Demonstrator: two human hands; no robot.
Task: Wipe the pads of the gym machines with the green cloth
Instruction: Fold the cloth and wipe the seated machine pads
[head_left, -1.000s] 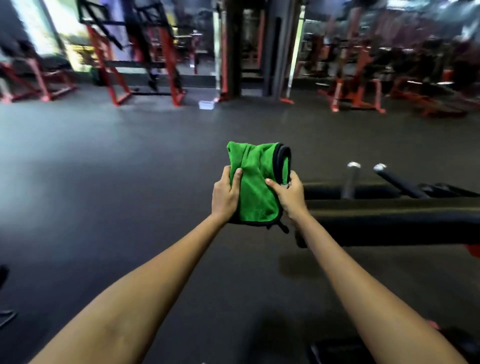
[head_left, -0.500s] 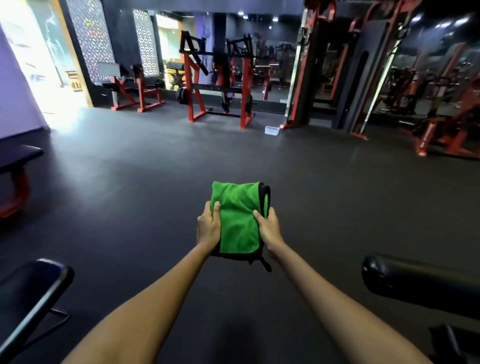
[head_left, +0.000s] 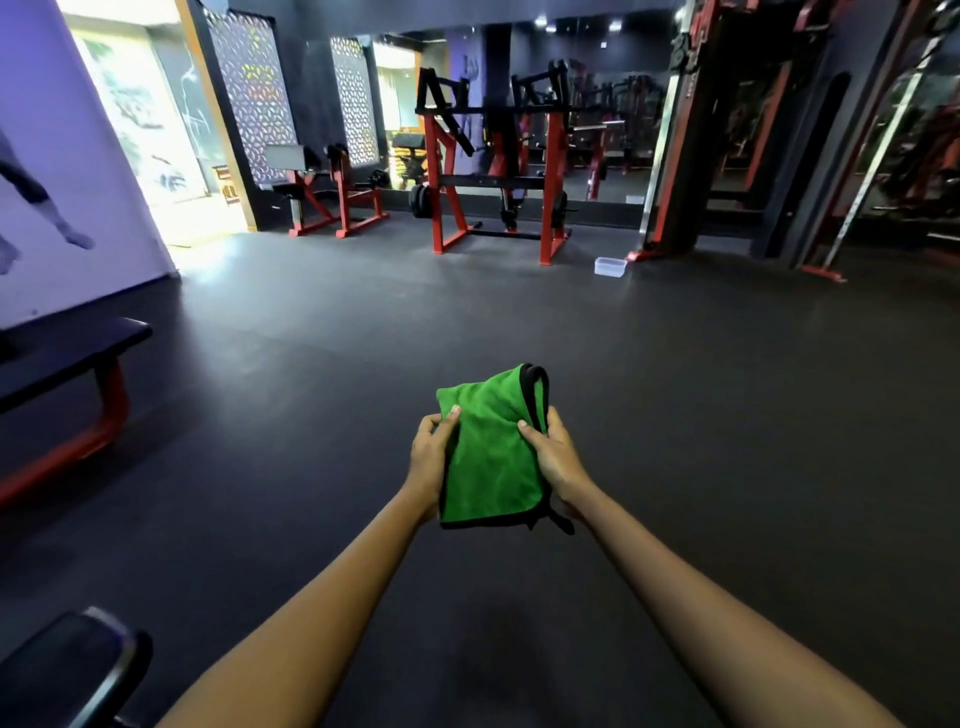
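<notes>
A folded green cloth with black trim hangs in the air in front of me, over the dark gym floor. My left hand pinches its left edge, thumb on top. My right hand grips its right edge, thumb pressed on the fabric. A flat bench with a dark pad on a red frame stands at the left. Another black pad shows at the bottom left corner. The cloth touches no pad.
A red and black rack machine stands far ahead by the mirror wall, with a second red bench machine to its left. A small clear plastic box lies on the floor. Tall red machines fill the far right.
My view has swung left: the black padded roller at the right has left the frame, and the left bench and bright doorway have come in. Both hands keep hold of the cloth.
</notes>
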